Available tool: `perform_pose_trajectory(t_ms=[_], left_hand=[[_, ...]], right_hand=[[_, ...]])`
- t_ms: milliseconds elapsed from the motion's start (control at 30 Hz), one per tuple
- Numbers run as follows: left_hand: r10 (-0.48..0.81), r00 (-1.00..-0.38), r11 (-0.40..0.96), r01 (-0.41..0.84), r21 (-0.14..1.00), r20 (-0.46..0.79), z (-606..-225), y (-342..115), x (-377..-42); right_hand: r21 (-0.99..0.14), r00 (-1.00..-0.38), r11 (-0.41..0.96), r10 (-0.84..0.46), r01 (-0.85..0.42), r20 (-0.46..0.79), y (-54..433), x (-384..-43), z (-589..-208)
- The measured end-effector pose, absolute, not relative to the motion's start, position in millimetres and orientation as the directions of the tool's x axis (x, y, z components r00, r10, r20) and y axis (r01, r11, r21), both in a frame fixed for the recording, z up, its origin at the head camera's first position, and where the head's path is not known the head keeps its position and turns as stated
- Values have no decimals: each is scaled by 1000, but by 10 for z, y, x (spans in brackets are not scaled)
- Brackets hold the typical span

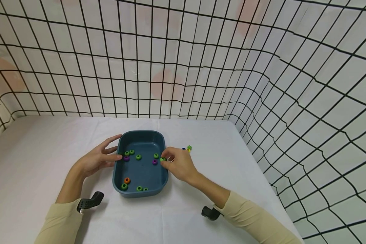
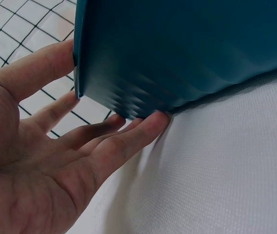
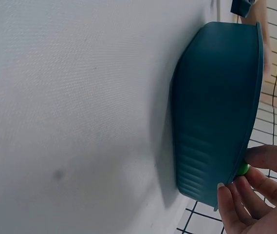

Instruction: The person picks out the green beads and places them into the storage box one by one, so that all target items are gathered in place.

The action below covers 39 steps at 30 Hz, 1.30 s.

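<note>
A blue rectangular tray (image 1: 140, 195) with rounded corners stands on the white cloth, several beads lying inside. My right hand (image 1: 180, 164) is at its right rim, pinching a green bead (image 3: 243, 168) between thumb and fingers; the other fingers touch the tray's side. On the opposite side my left hand (image 1: 97, 157) steadies the tray, its thumb at the rim and its loosely extended fingers touching the outer wall. Inside are green beads (image 1: 138, 157), purple beads (image 1: 155, 162) and an orange bead (image 1: 127, 180), some gathered near the front edge.
Several loose beads, among them a green one (image 1: 189, 147) and a blue one (image 1: 184, 148), lie on the cloth just beyond the right hand. A black wire grid (image 1: 137, 81) stands along the back and right of the table. Black wrist mounts (image 1: 89, 201) are strapped over both sleeves.
</note>
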State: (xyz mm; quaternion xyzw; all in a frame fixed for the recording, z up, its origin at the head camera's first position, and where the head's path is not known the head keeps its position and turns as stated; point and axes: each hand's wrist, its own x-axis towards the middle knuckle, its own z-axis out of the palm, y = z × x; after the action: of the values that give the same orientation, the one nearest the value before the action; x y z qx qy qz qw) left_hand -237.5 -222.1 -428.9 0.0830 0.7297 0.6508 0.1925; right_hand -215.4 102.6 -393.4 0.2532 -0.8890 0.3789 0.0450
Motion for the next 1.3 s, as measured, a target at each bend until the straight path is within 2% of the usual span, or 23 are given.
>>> perform_pose_trajectory(t_ms=[667, 833, 1100, 1300], left_hand=[[377, -911, 118, -131, 984, -167, -4291, -2225, -2374], [376, -911, 117, -134, 984, -168, -4295, -2223, -2379], [379, -911, 113, -129, 985, -162, -4298, -2227, -2376], [378, -912, 117, -125, 985, -160, -4300, -2231, -2378]], right_hand=[[-646, -865, 586, -422, -488, 271, 1040, -2178, -3945], [-651, -880, 596, -372, -470, 294, 1086, -2212, -3942], [-596, -880, 653, -274, -467, 389, 1253, -2385, -4017], [-605, -914, 693, -217, -391, 343, 1406, -2519, -4116]])
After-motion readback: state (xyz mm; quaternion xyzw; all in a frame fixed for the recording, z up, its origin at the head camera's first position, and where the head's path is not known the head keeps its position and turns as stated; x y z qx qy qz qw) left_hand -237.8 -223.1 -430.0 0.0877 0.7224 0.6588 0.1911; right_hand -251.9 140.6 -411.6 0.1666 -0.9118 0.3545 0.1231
